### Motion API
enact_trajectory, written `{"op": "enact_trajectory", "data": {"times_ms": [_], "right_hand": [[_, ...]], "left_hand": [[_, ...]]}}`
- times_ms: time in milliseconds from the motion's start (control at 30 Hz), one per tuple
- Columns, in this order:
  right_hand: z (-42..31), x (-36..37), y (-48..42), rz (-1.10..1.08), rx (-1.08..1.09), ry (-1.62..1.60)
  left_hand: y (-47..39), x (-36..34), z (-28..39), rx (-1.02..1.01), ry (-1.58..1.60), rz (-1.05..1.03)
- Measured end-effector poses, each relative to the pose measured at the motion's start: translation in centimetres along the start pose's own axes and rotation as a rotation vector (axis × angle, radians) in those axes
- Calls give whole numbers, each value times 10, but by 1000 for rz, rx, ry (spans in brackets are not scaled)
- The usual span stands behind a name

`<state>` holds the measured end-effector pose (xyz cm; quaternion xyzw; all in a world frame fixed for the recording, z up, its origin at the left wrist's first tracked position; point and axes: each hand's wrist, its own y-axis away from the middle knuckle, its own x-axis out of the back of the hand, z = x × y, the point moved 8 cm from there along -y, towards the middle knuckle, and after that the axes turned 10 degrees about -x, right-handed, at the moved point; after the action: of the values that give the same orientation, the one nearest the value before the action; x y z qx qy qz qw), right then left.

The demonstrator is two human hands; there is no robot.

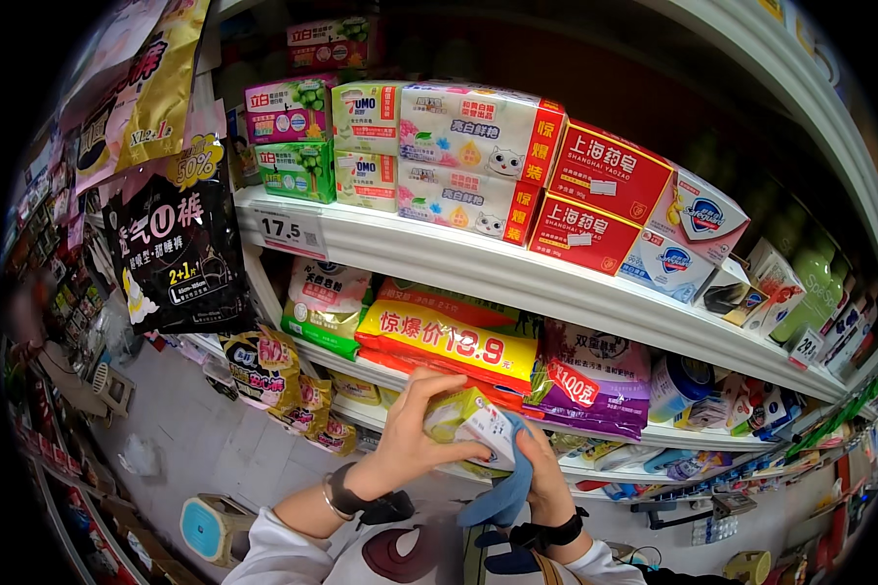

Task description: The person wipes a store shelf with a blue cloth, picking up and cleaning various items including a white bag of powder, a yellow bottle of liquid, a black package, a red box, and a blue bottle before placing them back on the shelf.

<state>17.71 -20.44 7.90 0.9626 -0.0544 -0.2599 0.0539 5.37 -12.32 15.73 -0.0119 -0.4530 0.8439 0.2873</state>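
Note:
My left hand (406, 435) grips a green and white soap box (457, 420), fingers over its top and thumb along its near side. A blue cloth (503, 496) is in my right hand (545, 468), pressed against the box's right end and hanging below it. Both hands are in front of a lower shelf with a yellow and red detergent bag (450, 336). Above, the upper shelf (424, 234) bears stacked soap boxes: white ones with a cat picture (468, 131), red ones (607, 172), small green and white ones (366, 117) and pink Safeguard boxes (702, 208).
Black and gold diaper packs (179, 256) hang at the left end of the shelf. A purple detergent bag (593, 380) and a blue tub (680, 387) stand on the lower shelf. Behind me on the tiled floor (161, 409) is a plastic stool (216, 530) with a blue seat.

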Motion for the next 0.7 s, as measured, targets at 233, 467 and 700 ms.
{"op": "enact_trajectory", "data": {"times_ms": [233, 467, 700], "right_hand": [[-41, -5, 0, 266, 372, 315], [-54, -67, 5, 91, 759, 835], [-57, -82, -5, 83, 879, 1062]], "left_hand": [[-4, -9, 1, 3, -144, 66], [1, -24, -22, 194, 307, 86], [10, -41, -24, 411, 684, -132]]}}
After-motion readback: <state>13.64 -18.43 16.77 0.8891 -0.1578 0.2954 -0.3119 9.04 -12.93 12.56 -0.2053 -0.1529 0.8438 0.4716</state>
